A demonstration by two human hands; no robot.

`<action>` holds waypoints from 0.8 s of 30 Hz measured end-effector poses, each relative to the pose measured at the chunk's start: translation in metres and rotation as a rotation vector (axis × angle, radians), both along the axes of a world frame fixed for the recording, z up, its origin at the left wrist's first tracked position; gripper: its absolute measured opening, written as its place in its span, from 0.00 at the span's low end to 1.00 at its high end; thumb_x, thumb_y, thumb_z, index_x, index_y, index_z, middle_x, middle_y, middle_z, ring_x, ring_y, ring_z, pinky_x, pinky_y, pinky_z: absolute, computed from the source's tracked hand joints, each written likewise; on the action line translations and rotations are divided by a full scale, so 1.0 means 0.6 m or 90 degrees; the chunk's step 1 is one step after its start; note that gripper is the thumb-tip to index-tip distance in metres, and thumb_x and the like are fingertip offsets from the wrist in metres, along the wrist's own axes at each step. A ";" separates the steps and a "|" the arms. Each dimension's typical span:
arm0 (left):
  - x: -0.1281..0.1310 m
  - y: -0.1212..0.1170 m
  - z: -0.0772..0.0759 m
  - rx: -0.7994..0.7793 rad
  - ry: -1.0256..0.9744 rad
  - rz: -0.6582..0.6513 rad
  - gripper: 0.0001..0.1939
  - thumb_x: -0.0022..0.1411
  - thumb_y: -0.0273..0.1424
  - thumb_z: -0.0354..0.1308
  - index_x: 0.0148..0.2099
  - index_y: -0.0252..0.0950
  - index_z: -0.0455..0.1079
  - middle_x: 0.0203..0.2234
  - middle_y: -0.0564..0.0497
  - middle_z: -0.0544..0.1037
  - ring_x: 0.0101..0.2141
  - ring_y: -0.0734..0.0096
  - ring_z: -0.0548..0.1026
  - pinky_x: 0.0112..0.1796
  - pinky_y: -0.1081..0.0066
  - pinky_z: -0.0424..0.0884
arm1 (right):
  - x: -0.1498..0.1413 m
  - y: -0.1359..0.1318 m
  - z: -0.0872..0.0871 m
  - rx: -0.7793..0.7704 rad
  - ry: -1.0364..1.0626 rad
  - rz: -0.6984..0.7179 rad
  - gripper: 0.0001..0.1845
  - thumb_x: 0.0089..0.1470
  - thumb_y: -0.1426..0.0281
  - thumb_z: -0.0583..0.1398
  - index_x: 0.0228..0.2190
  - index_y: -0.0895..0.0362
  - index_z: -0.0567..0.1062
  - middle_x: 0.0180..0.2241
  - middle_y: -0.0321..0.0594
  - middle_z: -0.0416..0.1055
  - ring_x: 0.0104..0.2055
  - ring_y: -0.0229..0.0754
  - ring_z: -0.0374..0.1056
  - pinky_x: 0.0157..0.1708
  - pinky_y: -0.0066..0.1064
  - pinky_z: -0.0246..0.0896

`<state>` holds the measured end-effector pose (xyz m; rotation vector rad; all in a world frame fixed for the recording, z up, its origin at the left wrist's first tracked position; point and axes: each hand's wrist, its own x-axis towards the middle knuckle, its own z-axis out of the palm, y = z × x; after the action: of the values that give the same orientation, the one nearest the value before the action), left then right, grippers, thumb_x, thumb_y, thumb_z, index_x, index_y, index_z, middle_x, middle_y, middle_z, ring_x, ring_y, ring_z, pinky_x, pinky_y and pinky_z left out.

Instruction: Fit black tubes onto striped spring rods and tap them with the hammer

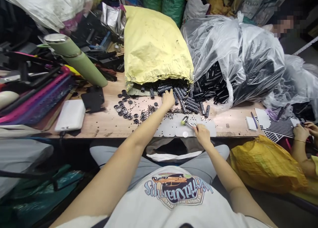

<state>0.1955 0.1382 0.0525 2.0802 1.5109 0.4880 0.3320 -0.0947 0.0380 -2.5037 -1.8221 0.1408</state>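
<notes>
My right hand (203, 135) is closed round the handle of a small hammer (184, 120) with a metal middle and a yellowish face, held just above a white sheet (171, 125) on the table. Farther forward, my left hand (169, 99) touches the heap of black ribbed cylinders (191, 104) at the mouth of a yellow sack (156, 46). Its fingers look curled in; what they grip is hidden among the cylinders. Tiny dark pieces (155, 109) lie scattered close to my left wrist. Several round black discs (121, 108) are spread to the left.
A clear plastic bag (260, 56) of black parts bulges at the right. On the left stand a leaning green flask (81, 62), a white box (71, 115) and piled combs or racks (49, 92). Another person's hands (301, 132) work at far right, beside dotted sheets (278, 127).
</notes>
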 end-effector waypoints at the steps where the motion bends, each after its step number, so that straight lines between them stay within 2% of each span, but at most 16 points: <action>1: 0.014 0.019 0.001 -0.002 0.003 0.002 0.15 0.65 0.19 0.45 0.49 0.11 0.63 0.52 0.20 0.65 0.52 0.52 0.66 0.51 0.54 0.62 | 0.007 0.017 -0.001 0.035 0.003 0.016 0.18 0.66 0.60 0.48 0.36 0.58 0.72 0.38 0.46 0.73 0.42 0.45 0.65 0.39 0.31 0.54; 3: 0.034 0.032 -0.004 -0.008 0.012 -0.003 0.14 0.63 0.15 0.46 0.49 0.09 0.61 0.50 0.19 0.66 0.53 0.52 0.66 0.51 0.52 0.62 | 0.028 0.066 0.005 0.101 0.005 0.024 0.17 0.65 0.64 0.48 0.39 0.59 0.72 0.41 0.48 0.72 0.44 0.46 0.63 0.43 0.33 0.54; 6: 0.042 0.008 -0.022 -0.011 0.032 -0.021 0.15 0.61 0.14 0.48 0.51 0.11 0.61 0.48 0.20 0.68 0.50 0.52 0.69 0.50 0.53 0.64 | 0.073 0.154 0.025 0.142 0.017 0.005 0.16 0.63 0.73 0.47 0.44 0.61 0.71 0.47 0.51 0.71 0.49 0.49 0.60 0.48 0.38 0.53; 8: 0.030 -0.016 -0.033 -0.009 0.052 -0.041 0.21 0.58 0.14 0.52 0.55 0.16 0.61 0.47 0.24 0.70 0.48 0.51 0.72 0.49 0.55 0.66 | 0.100 0.206 0.037 0.127 0.070 0.013 0.20 0.59 0.80 0.47 0.48 0.61 0.71 0.50 0.53 0.70 0.53 0.51 0.59 0.50 0.41 0.52; 11: -0.008 -0.044 -0.035 -0.023 0.032 -0.045 0.30 0.57 0.17 0.53 0.62 0.26 0.56 0.51 0.29 0.70 0.49 0.51 0.73 0.48 0.59 0.68 | 0.116 0.253 0.047 0.123 0.126 0.007 0.19 0.56 0.81 0.49 0.44 0.61 0.74 0.45 0.55 0.74 0.52 0.52 0.62 0.51 0.45 0.53; 13: -0.037 -0.061 -0.027 -0.040 -0.054 -0.017 0.30 0.58 0.20 0.52 0.63 0.30 0.57 0.55 0.34 0.68 0.51 0.54 0.72 0.49 0.61 0.68 | 0.102 0.258 0.049 0.163 0.200 0.007 0.15 0.58 0.77 0.52 0.44 0.60 0.74 0.44 0.52 0.75 0.49 0.50 0.66 0.50 0.43 0.56; 15: -0.061 -0.079 -0.012 -0.071 -0.181 0.010 0.25 0.58 0.26 0.56 0.59 0.33 0.62 0.51 0.39 0.72 0.47 0.59 0.74 0.46 0.64 0.70 | 0.071 0.245 0.051 0.221 0.417 0.024 0.13 0.59 0.69 0.55 0.44 0.59 0.73 0.41 0.47 0.77 0.44 0.46 0.69 0.44 0.38 0.62; 17: -0.077 -0.100 0.006 -0.161 -0.311 0.006 0.20 0.55 0.33 0.61 0.50 0.32 0.69 0.37 0.44 0.78 0.33 0.65 0.76 0.35 0.69 0.72 | 0.029 0.222 0.054 0.224 0.712 0.061 0.14 0.55 0.62 0.59 0.41 0.57 0.74 0.35 0.42 0.77 0.38 0.43 0.72 0.37 0.33 0.66; 19: -0.083 -0.121 0.024 -0.302 -0.421 -0.013 0.15 0.50 0.36 0.64 0.38 0.31 0.71 0.20 0.52 0.72 0.19 0.75 0.69 0.22 0.75 0.65 | -0.011 0.197 0.058 0.189 0.898 0.081 0.16 0.50 0.59 0.63 0.37 0.56 0.75 0.32 0.39 0.77 0.36 0.41 0.72 0.33 0.30 0.66; 21: -0.082 -0.138 0.037 -0.416 -0.522 -0.017 0.15 0.46 0.36 0.66 0.32 0.32 0.69 0.15 0.57 0.67 0.14 0.81 0.60 0.16 0.78 0.55 | -0.042 0.176 0.062 0.227 0.929 0.059 0.17 0.47 0.58 0.65 0.36 0.55 0.75 0.33 0.38 0.76 0.36 0.39 0.72 0.33 0.30 0.66; 24: -0.077 -0.157 0.039 -0.469 -0.627 -0.004 0.18 0.44 0.39 0.67 0.32 0.33 0.67 0.18 0.55 0.70 0.14 0.83 0.60 0.15 0.80 0.51 | -0.073 0.159 0.058 0.308 0.908 0.008 0.14 0.45 0.59 0.66 0.32 0.55 0.75 0.30 0.36 0.75 0.32 0.37 0.70 0.35 0.30 0.67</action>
<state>0.1492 0.0438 0.0760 1.0019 0.8690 0.6782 0.2884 0.0005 0.0730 -1.2935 -1.0077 1.0020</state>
